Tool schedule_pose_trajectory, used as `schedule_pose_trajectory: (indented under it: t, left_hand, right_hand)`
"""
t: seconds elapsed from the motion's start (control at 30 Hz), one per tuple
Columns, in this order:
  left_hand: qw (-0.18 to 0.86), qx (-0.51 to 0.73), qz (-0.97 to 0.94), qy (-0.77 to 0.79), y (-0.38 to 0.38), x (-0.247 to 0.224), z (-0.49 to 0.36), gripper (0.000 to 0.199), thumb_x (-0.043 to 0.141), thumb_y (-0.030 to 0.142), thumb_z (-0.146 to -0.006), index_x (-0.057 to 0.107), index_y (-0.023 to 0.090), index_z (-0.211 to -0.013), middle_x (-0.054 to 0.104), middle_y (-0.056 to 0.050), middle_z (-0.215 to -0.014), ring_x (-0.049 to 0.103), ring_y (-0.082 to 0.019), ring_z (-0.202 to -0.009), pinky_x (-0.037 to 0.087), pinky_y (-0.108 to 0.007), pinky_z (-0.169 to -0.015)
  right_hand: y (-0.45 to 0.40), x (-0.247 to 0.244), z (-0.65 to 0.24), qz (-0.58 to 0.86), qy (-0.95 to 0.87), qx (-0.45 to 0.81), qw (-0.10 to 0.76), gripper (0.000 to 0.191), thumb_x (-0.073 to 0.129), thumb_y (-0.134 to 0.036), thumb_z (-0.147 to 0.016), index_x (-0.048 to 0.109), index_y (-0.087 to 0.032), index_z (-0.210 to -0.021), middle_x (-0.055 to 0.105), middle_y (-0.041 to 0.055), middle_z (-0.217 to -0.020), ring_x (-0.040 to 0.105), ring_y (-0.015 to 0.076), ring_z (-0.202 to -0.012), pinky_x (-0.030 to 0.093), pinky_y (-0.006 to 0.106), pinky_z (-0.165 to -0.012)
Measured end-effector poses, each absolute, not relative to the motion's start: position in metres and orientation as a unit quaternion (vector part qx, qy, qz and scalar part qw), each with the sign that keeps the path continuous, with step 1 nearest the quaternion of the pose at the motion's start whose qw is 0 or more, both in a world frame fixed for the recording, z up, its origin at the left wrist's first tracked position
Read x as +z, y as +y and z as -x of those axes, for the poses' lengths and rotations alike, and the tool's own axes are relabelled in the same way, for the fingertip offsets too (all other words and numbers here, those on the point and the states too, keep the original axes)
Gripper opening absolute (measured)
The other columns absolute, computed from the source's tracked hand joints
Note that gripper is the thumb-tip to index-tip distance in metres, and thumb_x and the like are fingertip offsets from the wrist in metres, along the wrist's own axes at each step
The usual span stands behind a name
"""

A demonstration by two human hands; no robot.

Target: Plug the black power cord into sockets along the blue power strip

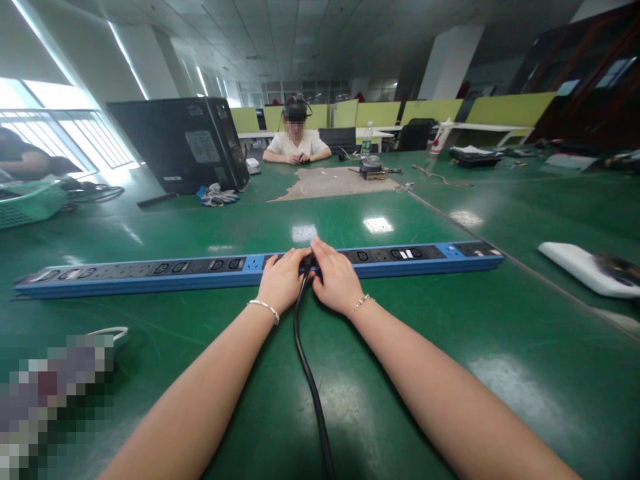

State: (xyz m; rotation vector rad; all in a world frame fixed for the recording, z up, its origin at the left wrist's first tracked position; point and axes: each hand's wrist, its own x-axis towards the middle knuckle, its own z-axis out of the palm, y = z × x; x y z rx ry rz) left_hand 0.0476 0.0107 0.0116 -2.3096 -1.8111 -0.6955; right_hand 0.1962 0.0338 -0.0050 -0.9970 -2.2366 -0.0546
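Observation:
A long blue power strip with black sockets lies across the green table in front of me. At its middle, my left hand and my right hand meet around the plug at the end of a black power cord. The fingers of both hands are closed about the plug, close against the sockets. They hide most of it, so how far it sits in a socket cannot be seen. From between the hands the cord runs down toward me.
A black computer case stands at the back left, with work gloves beside it. Another person sits across the table. A green basket is at the left, a white object at the right. Bottom left is pixelated.

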Motion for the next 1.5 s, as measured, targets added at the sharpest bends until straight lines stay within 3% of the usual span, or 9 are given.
schedule_pose_trajectory:
  t: [0.17,0.37,0.53,0.67,0.73,0.87,1.03,1.27,1.5]
  left_hand:
    - [0.088,-0.186,0.756,-0.621,0.013,0.007,-0.047,0.044,0.045,0.023,-0.084,0.043,0.014,-0.126,0.055,-0.014,-0.129,0.047,-0.022,-0.123,0.032,-0.041,-0.104]
    - [0.097,-0.174,0.765,-0.612,0.011,0.008,-0.044,0.049,0.043,0.019,-0.082,0.042,0.015,-0.130,0.056,-0.011,-0.129,0.042,-0.023,-0.127,0.032,-0.042,-0.105]
    - [0.108,-0.163,0.774,-0.602,0.008,0.005,-0.041,0.052,0.046,0.022,-0.081,0.040,0.016,-0.132,0.054,-0.010,-0.130,0.041,-0.023,-0.128,0.030,-0.042,-0.106]
    - [0.129,-0.182,0.773,-0.594,0.006,0.003,-0.042,0.053,0.043,0.022,-0.084,0.036,0.021,-0.136,0.052,-0.007,-0.134,0.041,-0.023,-0.127,0.030,-0.043,-0.105]
    - [0.136,-0.187,0.772,-0.592,0.005,0.001,-0.043,0.052,0.040,0.020,-0.085,0.035,0.020,-0.137,0.051,-0.008,-0.134,0.041,-0.023,-0.127,0.029,-0.043,-0.105]
    - [0.133,-0.187,0.766,-0.600,0.006,0.000,-0.045,0.051,0.036,0.019,-0.086,0.034,0.011,-0.136,0.051,-0.012,-0.134,0.040,-0.024,-0.128,0.028,-0.042,-0.106]
    - [0.125,-0.185,0.769,-0.598,0.009,0.000,-0.046,0.058,0.039,0.030,-0.086,0.028,0.005,-0.138,0.046,-0.016,-0.137,0.040,-0.027,-0.128,0.028,-0.044,-0.106]
    - [0.121,-0.189,0.766,-0.603,0.010,-0.001,-0.045,0.060,0.042,0.030,-0.084,0.028,0.002,-0.136,0.049,-0.019,-0.133,0.040,-0.026,-0.128,0.029,-0.042,-0.107]
    - [0.112,-0.195,0.762,-0.607,0.012,-0.002,-0.046,0.054,0.042,0.030,-0.085,0.035,0.005,-0.133,0.052,-0.017,-0.132,0.041,-0.025,-0.128,0.030,-0.040,-0.107]
  right_hand:
    - [0.030,-0.004,-0.188,0.316,-0.879,-0.014,0.356,0.065,0.043,-0.012,-0.075,0.032,-0.007,-0.139,0.033,0.0132,-0.145,0.024,0.0213,-0.136,0.027,0.041,-0.111]
    - [0.032,-0.008,-0.186,0.302,-0.881,0.006,0.364,0.063,0.042,-0.010,-0.074,0.034,0.000,-0.136,0.032,0.0186,-0.144,0.022,0.0224,-0.137,0.026,0.041,-0.113]
    - [0.030,-0.009,-0.187,0.295,-0.879,0.016,0.375,0.064,0.043,-0.009,-0.075,0.034,-0.008,-0.138,0.035,0.0147,-0.144,0.024,0.0219,-0.137,0.028,0.043,-0.112]
    - [0.032,-0.009,-0.187,0.322,-0.867,0.001,0.380,0.064,0.047,-0.011,-0.074,0.037,-0.014,-0.137,0.024,0.0123,-0.149,0.021,0.0240,-0.138,0.032,0.043,-0.109]
    - [0.034,-0.009,-0.187,0.334,-0.868,-0.009,0.368,0.063,0.049,-0.014,-0.076,0.036,-0.016,-0.137,0.025,0.0120,-0.149,0.026,0.0249,-0.136,0.035,0.044,-0.107]
    - [0.040,-0.007,-0.184,0.352,-0.872,-0.016,0.339,0.054,0.046,-0.025,-0.085,0.036,-0.011,-0.136,0.045,0.0157,-0.137,0.045,0.0229,-0.124,0.040,0.040,-0.101]
    - [0.047,-0.002,-0.177,0.395,-0.856,-0.027,0.332,0.039,0.042,-0.017,-0.086,0.051,-0.013,-0.123,0.059,0.0101,-0.122,0.058,0.0211,-0.106,0.045,0.035,-0.093]
    - [0.046,0.005,-0.174,0.405,-0.848,-0.013,0.341,0.034,0.041,-0.013,-0.084,0.057,-0.016,-0.114,0.064,0.0065,-0.115,0.062,0.0184,-0.096,0.047,0.030,-0.088]
    - [0.048,-0.003,-0.174,0.392,-0.843,0.000,0.368,0.034,0.040,-0.013,-0.086,0.056,-0.016,-0.115,0.062,0.0079,-0.117,0.059,0.0179,-0.104,0.045,0.030,-0.094]
